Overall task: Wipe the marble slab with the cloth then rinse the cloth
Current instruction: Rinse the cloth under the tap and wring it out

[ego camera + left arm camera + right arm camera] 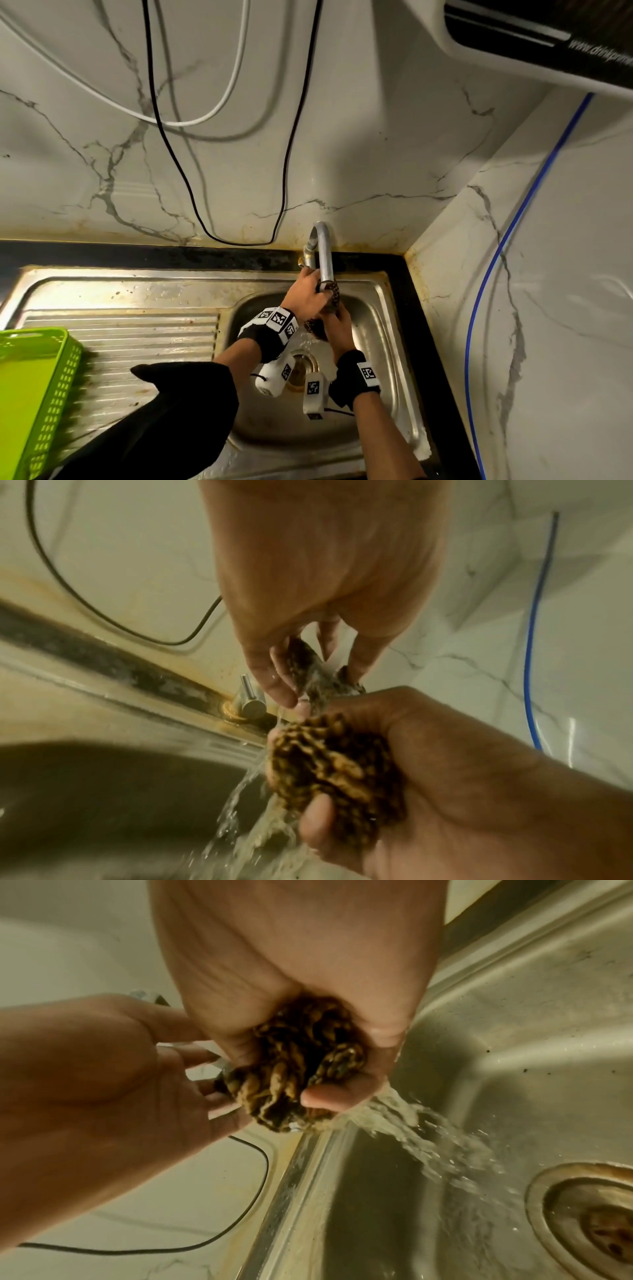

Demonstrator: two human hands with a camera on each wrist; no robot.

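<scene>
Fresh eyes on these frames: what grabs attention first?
Both hands at the tap, squeezing a dark, patterned cloth under running water over the steel sink: the left hand grips the upper end by the spout, the right hand bunches the lower part. Next, the bright green basket on the drainboard at far left, and the cables looping down the marble wall.

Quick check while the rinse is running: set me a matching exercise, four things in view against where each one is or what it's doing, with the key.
Things:
1. cloth
2. green basket
3. black cable
4. blue tube

States:
A. stands on the ridged draining board, left of the basin
B. runs down the right-hand wall
C. bunched, wet, gripped by both the left hand and right hand under the tap
D. hangs in a loop on the back wall

Pairs: 1-C, 2-A, 3-D, 4-B
</scene>
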